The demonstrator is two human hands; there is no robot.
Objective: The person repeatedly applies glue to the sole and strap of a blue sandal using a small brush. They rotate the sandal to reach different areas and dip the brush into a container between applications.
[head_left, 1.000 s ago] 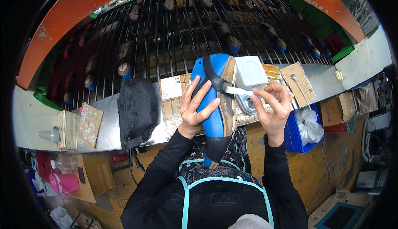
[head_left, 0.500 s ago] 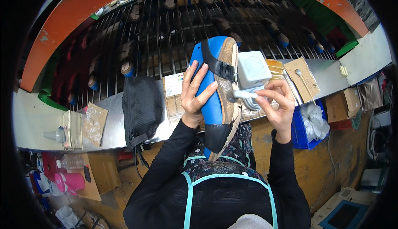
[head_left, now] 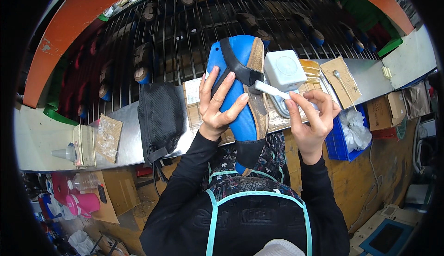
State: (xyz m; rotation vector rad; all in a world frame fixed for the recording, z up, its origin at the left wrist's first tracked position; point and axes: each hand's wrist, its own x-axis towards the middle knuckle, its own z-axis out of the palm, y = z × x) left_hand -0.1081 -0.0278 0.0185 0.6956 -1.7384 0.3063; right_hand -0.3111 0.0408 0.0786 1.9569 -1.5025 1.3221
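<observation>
My left hand (head_left: 217, 110) clasps the blue last (head_left: 245, 119); my right hand (head_left: 316, 121) pinches a white tool (head_left: 272, 90) near the black strap (head_left: 236, 65). Seemingly edge work; the next stroke wants steadiness.

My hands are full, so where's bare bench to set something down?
Bare steel shows between the black mesh bag and the smeared cardboard, and right of the cardboard holding a small brush. It's crowded around the white container, beside the strapped shoe in your left hand, with your right hand nearby.
</observation>
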